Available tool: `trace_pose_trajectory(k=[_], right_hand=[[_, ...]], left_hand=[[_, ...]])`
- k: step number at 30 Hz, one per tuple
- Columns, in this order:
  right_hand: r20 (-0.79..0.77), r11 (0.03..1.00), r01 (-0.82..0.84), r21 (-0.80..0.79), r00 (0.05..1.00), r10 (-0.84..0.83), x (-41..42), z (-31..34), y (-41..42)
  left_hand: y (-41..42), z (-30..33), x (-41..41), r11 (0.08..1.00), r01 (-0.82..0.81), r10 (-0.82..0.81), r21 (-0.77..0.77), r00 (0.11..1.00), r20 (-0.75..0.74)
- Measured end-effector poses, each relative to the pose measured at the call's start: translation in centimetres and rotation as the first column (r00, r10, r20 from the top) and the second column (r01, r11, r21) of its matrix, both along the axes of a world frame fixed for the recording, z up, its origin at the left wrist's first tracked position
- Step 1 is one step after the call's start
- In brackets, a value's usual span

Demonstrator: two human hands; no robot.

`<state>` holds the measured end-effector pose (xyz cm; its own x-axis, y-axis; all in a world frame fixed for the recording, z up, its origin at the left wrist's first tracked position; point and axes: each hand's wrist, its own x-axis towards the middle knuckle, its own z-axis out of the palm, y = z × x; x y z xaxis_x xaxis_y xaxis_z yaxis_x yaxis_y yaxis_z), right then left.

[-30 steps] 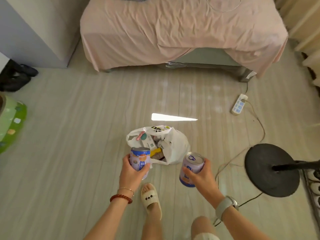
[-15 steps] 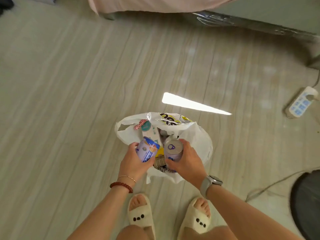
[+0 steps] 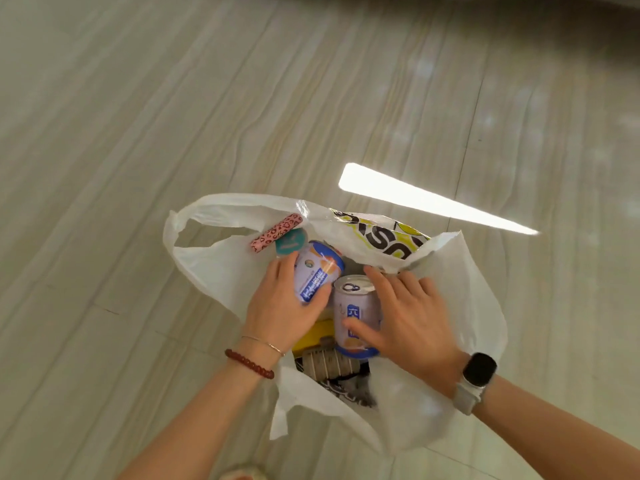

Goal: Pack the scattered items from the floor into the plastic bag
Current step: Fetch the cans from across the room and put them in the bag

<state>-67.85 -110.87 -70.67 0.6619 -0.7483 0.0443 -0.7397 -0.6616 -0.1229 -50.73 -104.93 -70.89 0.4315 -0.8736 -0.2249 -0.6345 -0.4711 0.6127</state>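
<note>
A white plastic bag lies open on the floor below me. Both hands are inside its mouth. My left hand grips a tilted blue-and-white can with an orange picture. My right hand wraps around a second can standing upright, its pull-tab lid facing up. The two cans touch. Under them lie a yellow item, a brown ribbed pack and a dark patterned thing. A pink leopard-print stick and a teal round lid rest at the bag's far left rim.
A yellow-and-black printed packet sits under the bag's far rim. Pale wood-grain floor surrounds the bag, with a bright wedge of sunlight just beyond it. A slipper toe shows at the bottom edge.
The view has closed in on the bag. Both hands have carried their cans from above the floor down into the bag's mouth, where the cans now touch the packed items.
</note>
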Motion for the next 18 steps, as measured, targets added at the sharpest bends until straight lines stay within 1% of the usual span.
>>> trace_pose_trajectory(k=[3,4,5,7,9,10,12,13,15,17,18], right_hand=[[0.133,0.996,-0.052,-0.078,0.989,0.062,-0.9,-0.1,-0.7],[0.147,0.993,-0.069,-0.094,0.986,0.082,-1.2,0.1,-1.2],[0.140,0.992,-0.077,-0.102,0.986,0.091,-1.7,0.2,-1.7],[0.074,0.994,-0.073,-0.082,0.994,0.079,-2.9,0.4,-2.6],[-0.034,0.999,-0.038,-0.028,0.999,0.038,-4.2,0.5,-3.4],[-0.080,1.000,-0.019,0.020,0.997,0.020,-4.7,0.4,-3.8],[-0.121,0.991,0.020,0.133,0.993,-0.004,-5.6,0.4,-4.7],[-0.123,0.979,0.038,0.199,0.992,-0.013,-5.9,0.3,-5.1],[-0.082,0.942,0.062,0.330,0.996,-0.037,-5.8,0.4,-5.8],[-0.029,0.932,0.068,0.355,0.998,-0.062,-5.5,0.6,-6.2],[-0.011,0.936,0.066,0.345,0.998,-0.067,-5.5,0.6,-6.3]], left_hand=[[0.1,-0.1,-0.1,0.995,0.096,-0.096,-0.035,0.995,0.001],[0.4,0.1,-0.2,0.991,0.132,-0.132,-0.034,0.991,-0.007],[0.6,0.3,-0.2,0.987,0.161,-0.161,-0.021,0.987,-0.014],[1.0,0.7,-0.1,0.982,0.189,-0.189,-0.022,0.982,-0.002],[0.8,1.1,0.0,0.978,0.208,-0.207,-0.027,0.978,0.017],[0.5,1.2,0.1,0.972,0.230,-0.228,-0.039,0.972,0.057],[-0.4,1.0,-0.2,0.934,0.349,-0.325,-0.079,0.920,0.217],[-0.9,0.9,-0.7,0.905,0.418,-0.382,-0.080,0.881,0.280],[-2.0,0.6,-1.8,0.860,0.510,-0.483,-0.017,0.824,0.296],[-2.6,0.7,-3.1,0.829,0.559,-0.531,0.008,0.783,0.324],[-2.6,1.0,-3.6,0.823,0.567,-0.518,-0.029,0.771,0.370]])
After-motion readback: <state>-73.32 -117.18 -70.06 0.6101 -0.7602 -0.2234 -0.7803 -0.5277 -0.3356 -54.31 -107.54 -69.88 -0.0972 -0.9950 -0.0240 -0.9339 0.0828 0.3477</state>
